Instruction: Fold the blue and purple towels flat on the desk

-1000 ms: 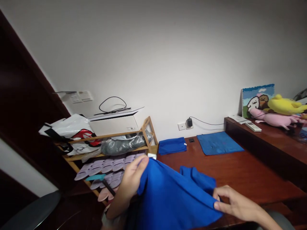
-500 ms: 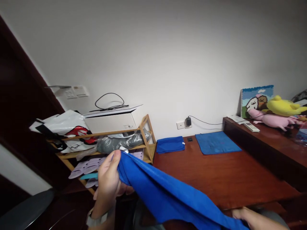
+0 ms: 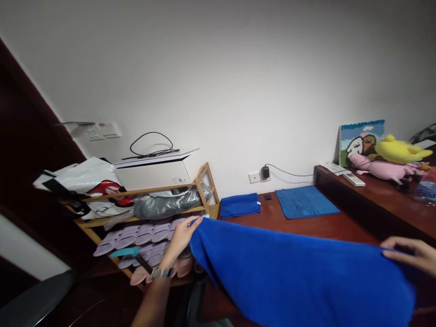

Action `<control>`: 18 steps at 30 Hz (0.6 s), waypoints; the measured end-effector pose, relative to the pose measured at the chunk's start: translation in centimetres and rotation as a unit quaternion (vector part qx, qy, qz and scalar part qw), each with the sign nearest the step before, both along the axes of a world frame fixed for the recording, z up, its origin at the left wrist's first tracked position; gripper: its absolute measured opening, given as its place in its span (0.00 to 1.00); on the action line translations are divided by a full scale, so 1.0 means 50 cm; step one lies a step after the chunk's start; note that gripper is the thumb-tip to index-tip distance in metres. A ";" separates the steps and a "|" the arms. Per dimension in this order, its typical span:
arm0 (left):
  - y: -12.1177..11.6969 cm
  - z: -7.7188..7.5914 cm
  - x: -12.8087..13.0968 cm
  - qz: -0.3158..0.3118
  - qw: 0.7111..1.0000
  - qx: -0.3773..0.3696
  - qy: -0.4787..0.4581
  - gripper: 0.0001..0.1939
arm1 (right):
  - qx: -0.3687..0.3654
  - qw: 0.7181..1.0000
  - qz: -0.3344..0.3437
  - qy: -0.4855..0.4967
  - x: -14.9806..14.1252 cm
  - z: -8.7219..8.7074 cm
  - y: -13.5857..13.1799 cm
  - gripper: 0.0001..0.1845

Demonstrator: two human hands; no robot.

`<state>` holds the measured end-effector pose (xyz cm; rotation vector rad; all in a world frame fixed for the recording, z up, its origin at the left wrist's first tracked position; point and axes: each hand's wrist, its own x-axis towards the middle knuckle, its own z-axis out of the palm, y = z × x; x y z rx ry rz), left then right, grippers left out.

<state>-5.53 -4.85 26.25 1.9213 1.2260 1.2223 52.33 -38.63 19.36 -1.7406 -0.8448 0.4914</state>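
Observation:
A bright blue towel [image 3: 293, 272] hangs stretched between my two hands above the front of the brown desk [image 3: 327, 229]. My left hand [image 3: 184, 236] pinches its upper left corner, beside a small white tag. At the upper right, my right hand [image 3: 410, 254] grips the towel's edge between thumb and fingers. The towel's lower part runs out of the picture. Behind it on the desk lie a folded blue towel [image 3: 240, 205] and, further right, a flat blue cloth [image 3: 306, 202].
Left of the desk stands a wooden shoe rack [image 3: 204, 181] with lilac slippers [image 3: 143, 234], a white box [image 3: 156, 172] and a white bag [image 3: 85, 177]. A raised ledge [image 3: 378, 190] on the right bears plush toys [image 3: 398, 150], a remote [image 3: 354, 179] and a bottle [image 3: 426, 188].
My right hand has risen from the lower edge and moved right, spreading the bunched towel into a wide sheet. My left hand has shifted a little to the right, still holding its corner.

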 end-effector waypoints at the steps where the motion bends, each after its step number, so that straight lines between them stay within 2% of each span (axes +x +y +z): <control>1: 0.016 0.004 0.014 -0.005 1.000 0.010 0.021 0.34 | -0.039 0.997 0.062 -0.003 0.028 0.032 0.025 0.13; 3: 0.041 0.024 0.043 -0.006 0.998 0.038 0.056 0.34 | -0.064 0.994 0.061 -0.057 0.071 0.092 0.076 0.07; 6: 0.057 0.063 0.074 0.005 0.992 0.096 0.080 0.32 | -0.033 0.982 -0.007 -0.186 0.097 0.158 0.135 0.11; 8: 0.053 0.076 0.077 0.022 0.990 0.122 0.069 0.32 | -0.013 0.965 -0.042 -0.258 0.098 0.178 0.149 0.16; 10: 0.041 0.066 0.064 0.030 0.990 0.129 0.053 0.32 | -0.009 0.951 -0.065 -0.303 0.100 0.174 0.144 0.18; 11: 0.033 0.050 0.052 0.027 0.990 0.129 0.048 0.31 | -0.010 0.947 -0.069 -0.315 0.103 0.162 0.137 0.18; 13: 0.015 -0.002 0.022 0.019 0.991 0.124 0.049 0.28 | -0.016 0.945 -0.061 -0.321 0.115 0.116 0.117 0.14; 15: -0.008 -0.079 -0.006 -0.003 0.991 0.115 0.076 0.25 | -0.017 0.953 -0.030 -0.301 0.129 0.044 0.097 0.09; 18: -0.050 -0.218 -0.028 -0.054 0.985 0.088 0.141 0.21 | -0.012 0.970 0.036 -0.242 0.138 -0.090 0.074 0.06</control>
